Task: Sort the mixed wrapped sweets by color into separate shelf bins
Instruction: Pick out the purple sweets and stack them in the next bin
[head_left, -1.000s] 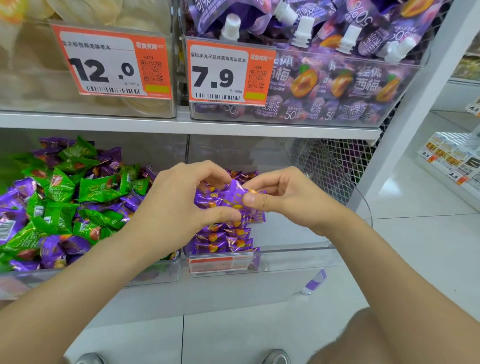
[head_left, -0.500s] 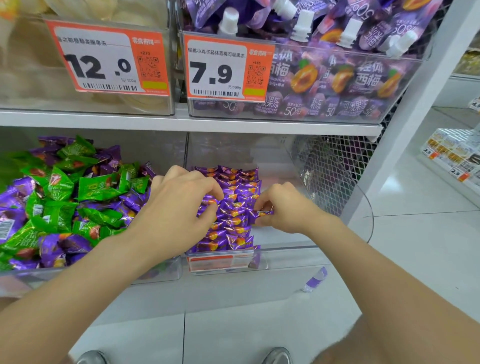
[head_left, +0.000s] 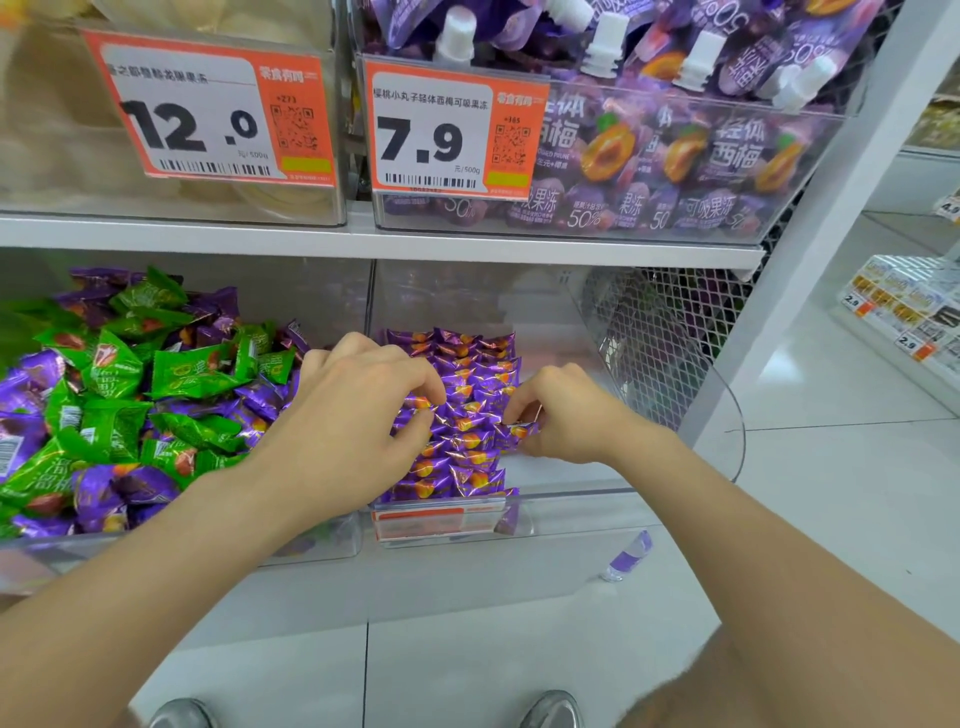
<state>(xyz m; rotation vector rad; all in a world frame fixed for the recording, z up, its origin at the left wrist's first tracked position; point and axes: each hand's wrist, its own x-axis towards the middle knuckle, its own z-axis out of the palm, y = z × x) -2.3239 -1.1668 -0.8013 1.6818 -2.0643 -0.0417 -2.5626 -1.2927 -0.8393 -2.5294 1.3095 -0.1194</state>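
Both hands are down in the clear plastic right-hand bin (head_left: 571, 506) on the lower shelf, the one holding only the shiny purple foil-wrapped sweets with orange fruit print (head_left: 457, 415). Those sweets are laid out in tidy rows running front to back, filling roughly the left half of that bin; the half further right is bare plastic.

The left hand (head_left: 358, 415) has its fingertips curled and pinched on a purple sweet on the left side of the stack. The right hand (head_left: 566, 421) is pinching the twisted end of one purple sweet (head_left: 519, 430) at the right edge of the stack, so it's closed on that piece. That sweet lies flat with its long axis running left to right, twisted ends pointing sideways, same as its neighbours as far as I can tell.

Progress-wise, I'd say not even halfway. The clear bin just left of the sorted one (head_left: 311, 540) is piled high with crinkly green wrapped sweets (head_left: 176, 374) and loose purple ones (head_left: 130, 483) all jumbled together, pointing every which way. Lots of purple left to fish out, and the greens need to end up on their own.

One purple wrapper (head_left: 626, 558) is lying on the white floor below the sorted bin, probably a dropped one.
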